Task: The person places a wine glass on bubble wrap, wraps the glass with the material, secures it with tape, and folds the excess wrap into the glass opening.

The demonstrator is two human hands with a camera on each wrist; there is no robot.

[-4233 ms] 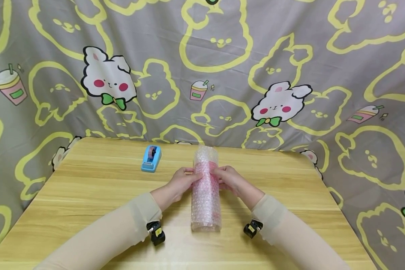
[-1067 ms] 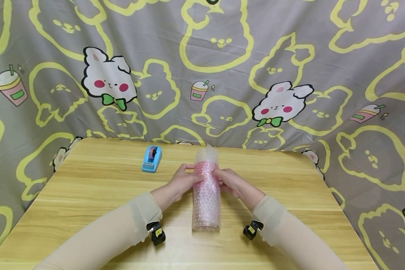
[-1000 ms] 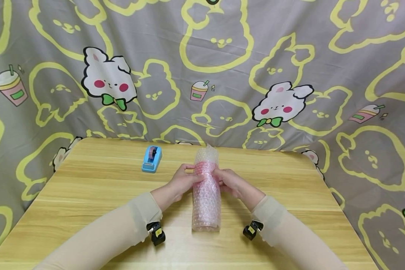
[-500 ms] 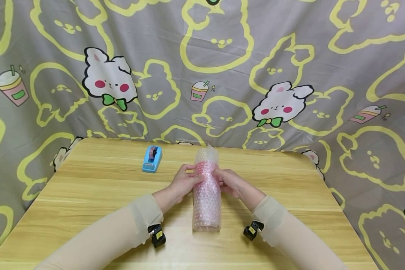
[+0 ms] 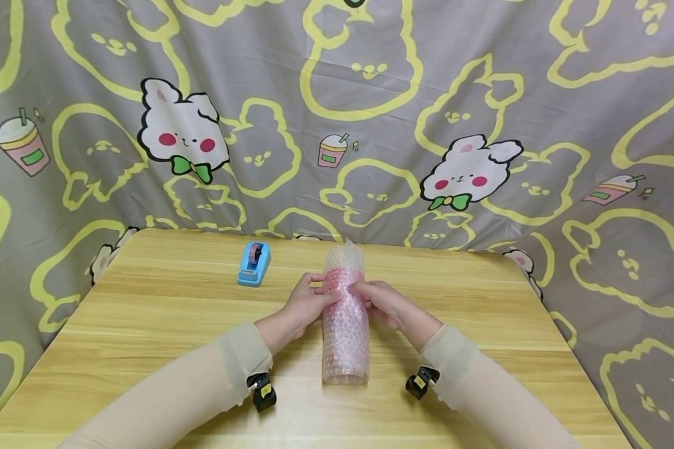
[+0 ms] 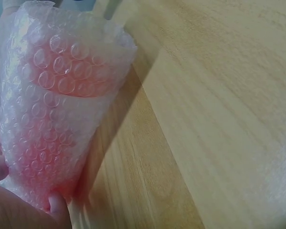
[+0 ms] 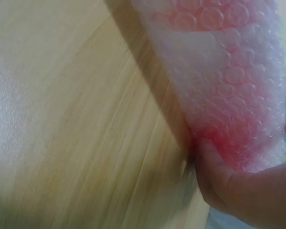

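Observation:
A roll of clear bubble wrap (image 5: 346, 343) lies lengthwise at the middle of the table, its far end near the back edge. Something pink and white shows through the layers; its kind is hidden by the wrap. My left hand (image 5: 304, 304) grips the roll's left side, thumb on top and fingers lower down. On the opposite side my right hand (image 5: 386, 304) holds it the same way, the two thumbs close together. In the left wrist view the bubble wrap (image 6: 57, 109) tapers toward the thumb. The right wrist view has my right hand (image 7: 243, 188) pressed against the pink part.
A blue tape dispenser (image 5: 254, 264) with a roll of tape stands at the back left of the wooden table (image 5: 163, 299). Behind and around the table hangs a grey curtain (image 5: 371, 137) with yellow cartoon outlines. Each sleeve carries a small black wrist camera (image 5: 263, 391).
Since the oldest frame the roll has been turned a little between my hands, and a corner of wrap now sticks up at its far end. Over the last second both hands stay almost still.

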